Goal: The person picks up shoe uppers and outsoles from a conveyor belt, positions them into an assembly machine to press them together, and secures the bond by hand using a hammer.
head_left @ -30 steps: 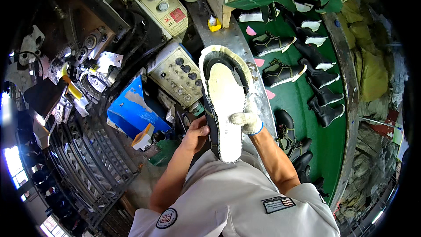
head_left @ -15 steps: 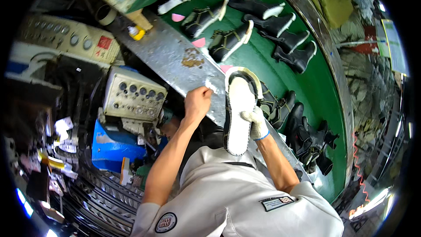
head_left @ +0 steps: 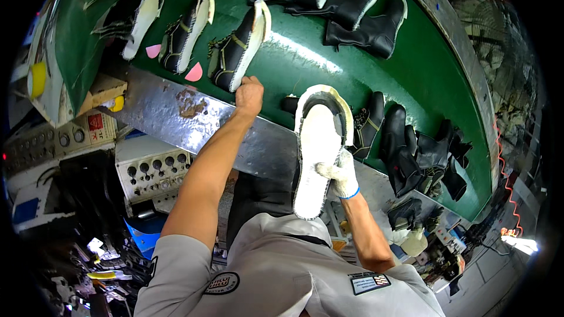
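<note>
My right hand (head_left: 341,175), in a white knit glove with a blue cuff, grips an unfinished black shoe (head_left: 317,147). Its white underside faces up, and a pale rim curves around the far end. The thumb presses on the white bottom, while the other fingers are mostly hidden. My bare left hand (head_left: 249,95) is closed at the green conveyor's near edge, by the lower end of a black shoe with yellow stitching (head_left: 238,53). What its fingers hold, if anything, is hidden. Two pink half-round pieces (head_left: 194,72) lie left of that shoe.
The green belt (head_left: 294,76) carries several black boots (head_left: 370,32) and unfinished shoes (head_left: 188,29). A metal ledge (head_left: 205,123) runs along its near side. Machine control panels with knobs (head_left: 155,170) stand at the left. A red coiled hose (head_left: 510,194) hangs at the right.
The view has shifted toward the belt. My left hand has moved from above the metal ledge to the belt edge, where a third pink piece showed earlier. My right hand keeps holding the shoe.
</note>
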Tool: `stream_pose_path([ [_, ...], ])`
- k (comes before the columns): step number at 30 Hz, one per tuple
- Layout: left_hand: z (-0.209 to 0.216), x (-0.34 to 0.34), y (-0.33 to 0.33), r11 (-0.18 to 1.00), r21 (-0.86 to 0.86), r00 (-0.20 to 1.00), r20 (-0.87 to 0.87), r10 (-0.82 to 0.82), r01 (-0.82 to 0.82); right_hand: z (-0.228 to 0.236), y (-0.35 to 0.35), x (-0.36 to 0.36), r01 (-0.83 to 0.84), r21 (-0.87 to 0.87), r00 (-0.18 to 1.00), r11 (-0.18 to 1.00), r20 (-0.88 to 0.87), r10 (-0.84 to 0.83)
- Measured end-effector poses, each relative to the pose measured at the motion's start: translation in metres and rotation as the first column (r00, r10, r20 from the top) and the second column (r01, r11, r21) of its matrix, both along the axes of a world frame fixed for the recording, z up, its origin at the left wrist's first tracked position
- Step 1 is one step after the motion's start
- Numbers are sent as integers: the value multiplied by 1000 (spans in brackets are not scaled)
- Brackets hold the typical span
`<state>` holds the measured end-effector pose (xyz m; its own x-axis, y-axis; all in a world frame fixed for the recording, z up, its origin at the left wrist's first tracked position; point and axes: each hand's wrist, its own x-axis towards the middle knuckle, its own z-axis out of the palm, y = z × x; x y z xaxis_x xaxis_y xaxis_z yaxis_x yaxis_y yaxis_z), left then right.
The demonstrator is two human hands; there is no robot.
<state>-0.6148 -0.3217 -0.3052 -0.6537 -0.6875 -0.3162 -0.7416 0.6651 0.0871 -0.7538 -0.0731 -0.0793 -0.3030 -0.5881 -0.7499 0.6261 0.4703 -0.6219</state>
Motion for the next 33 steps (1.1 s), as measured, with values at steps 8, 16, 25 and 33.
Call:
stream_pose_path([
  [8, 41, -3, -18, 951, 213, 962, 106, -252, 225, -5, -20, -8, -148, -137, 989, 979, -27, 146],
  [16, 278, 43, -24, 159, 985, 339, -126, 932, -72, 12, -33, 4, -281, -206, 960, 937, -48, 277],
  [25, 335, 105, 50, 247, 942, 32, -246, 969, -228, 60, -81, 54, -591, -285, 806, 755, -167, 568],
  [33, 360, 156, 54, 170, 960, -172, -210, 963, -221, 91, -108, 89, -711, -310, 695, 631, -176, 697],
])
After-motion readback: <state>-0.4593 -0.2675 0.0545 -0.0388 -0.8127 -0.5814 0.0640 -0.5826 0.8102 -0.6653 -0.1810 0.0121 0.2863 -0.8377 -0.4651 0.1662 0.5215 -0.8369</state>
